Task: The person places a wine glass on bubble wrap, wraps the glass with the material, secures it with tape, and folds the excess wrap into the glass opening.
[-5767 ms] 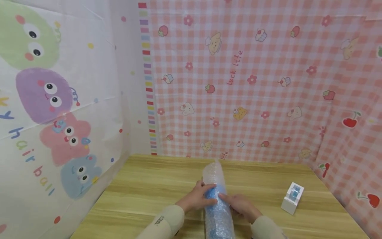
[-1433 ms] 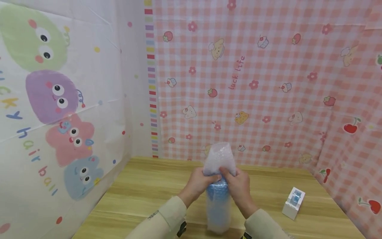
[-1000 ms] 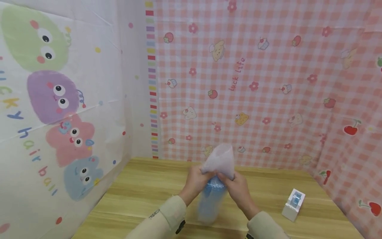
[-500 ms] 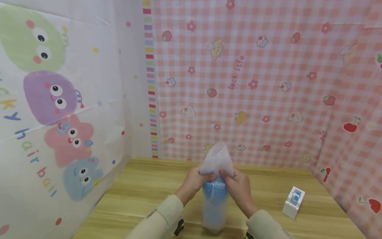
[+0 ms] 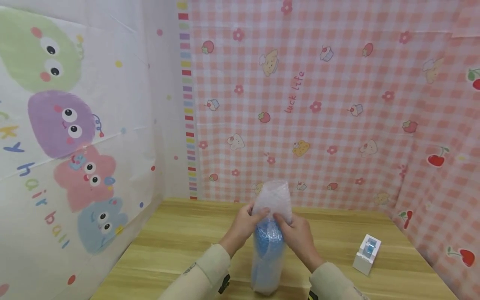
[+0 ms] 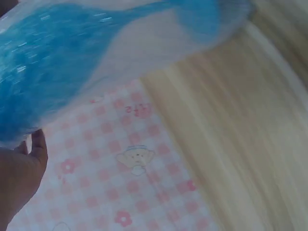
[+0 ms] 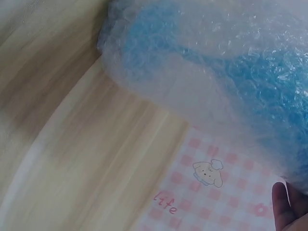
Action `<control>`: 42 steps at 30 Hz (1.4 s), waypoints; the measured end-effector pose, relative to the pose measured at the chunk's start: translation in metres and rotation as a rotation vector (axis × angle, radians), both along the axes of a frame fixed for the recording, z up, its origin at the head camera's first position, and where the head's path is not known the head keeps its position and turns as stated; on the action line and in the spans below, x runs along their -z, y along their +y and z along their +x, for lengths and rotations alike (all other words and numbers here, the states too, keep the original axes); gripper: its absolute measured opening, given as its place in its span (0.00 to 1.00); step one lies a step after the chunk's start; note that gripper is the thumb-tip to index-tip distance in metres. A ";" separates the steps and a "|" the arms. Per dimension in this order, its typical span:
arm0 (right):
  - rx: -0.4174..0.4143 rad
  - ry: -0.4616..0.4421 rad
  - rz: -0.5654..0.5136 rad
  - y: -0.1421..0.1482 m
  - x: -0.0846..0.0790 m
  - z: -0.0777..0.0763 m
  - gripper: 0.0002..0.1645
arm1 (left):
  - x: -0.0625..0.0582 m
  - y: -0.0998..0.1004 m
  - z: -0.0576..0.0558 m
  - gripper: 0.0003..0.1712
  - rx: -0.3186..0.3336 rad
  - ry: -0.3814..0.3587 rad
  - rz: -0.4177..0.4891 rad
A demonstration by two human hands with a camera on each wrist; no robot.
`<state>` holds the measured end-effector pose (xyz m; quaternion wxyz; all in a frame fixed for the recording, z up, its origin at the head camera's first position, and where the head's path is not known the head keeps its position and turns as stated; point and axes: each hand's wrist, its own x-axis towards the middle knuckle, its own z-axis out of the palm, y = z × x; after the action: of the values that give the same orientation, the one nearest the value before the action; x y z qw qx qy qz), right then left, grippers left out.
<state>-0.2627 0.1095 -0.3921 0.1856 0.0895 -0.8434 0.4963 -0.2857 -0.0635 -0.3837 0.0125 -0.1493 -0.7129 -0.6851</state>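
Observation:
A blue goblet-shaped object [image 7: 269, 91], with a wide bowl, narrow stem and round foot, shows through the bubble wrap [image 5: 267, 266] rolled around it. In the head view the wrapped roll stands upright over the table, bowl end up, loose wrap rising above the bowl. My left hand [image 5: 241, 225] grips the wrap from the left just over the bowl, its thumb across the front. From the right, my right hand [image 5: 298, 233] pinches the same stretch, thumb near the other thumb. Fingers of both hands behind the wrap are mostly hidden.
A white tape dispenser [image 5: 366, 254] with a blue roll stands on the right of the wood-grain table [image 5: 180, 250]. A pink checked cloth [image 5: 322, 125] hangs behind the table, a white cartoon-print cloth [image 5: 123, 96] at the left.
Earlier the roll lay along the table under both hands; then it was raised upright. Over the last second its lower end swung left and back, and the folded wrap top spread flatter.

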 end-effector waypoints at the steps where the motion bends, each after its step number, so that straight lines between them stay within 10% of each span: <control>1: -0.007 0.000 0.016 0.000 0.000 0.000 0.23 | -0.004 0.000 -0.001 0.25 -0.008 0.001 0.020; 15: -0.064 0.029 0.136 -0.002 -0.001 0.005 0.24 | -0.034 -0.004 -0.002 0.23 -0.091 0.071 -0.021; 21: 0.005 -0.010 0.095 0.000 0.002 0.002 0.24 | -0.009 -0.010 0.005 0.17 -0.012 0.087 -0.127; 27: 0.104 0.054 0.089 -0.003 0.004 -0.001 0.25 | 0.016 0.000 0.013 0.14 -0.122 0.251 -0.194; 33: 0.177 0.037 0.104 -0.007 0.005 -0.001 0.24 | 0.023 0.005 0.016 0.17 -0.064 0.486 -0.396; 38: 0.151 0.064 0.143 -0.009 0.004 -0.002 0.23 | 0.024 0.006 0.017 0.27 0.033 0.527 -0.553; 42: 0.107 0.145 0.173 -0.009 0.005 0.000 0.21 | 0.024 0.007 0.016 0.22 -0.023 0.529 -0.589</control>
<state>-0.2631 0.1001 -0.3976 0.2637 0.0957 -0.8710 0.4034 -0.2702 -0.0564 -0.4080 0.1598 -0.3098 -0.8527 -0.3890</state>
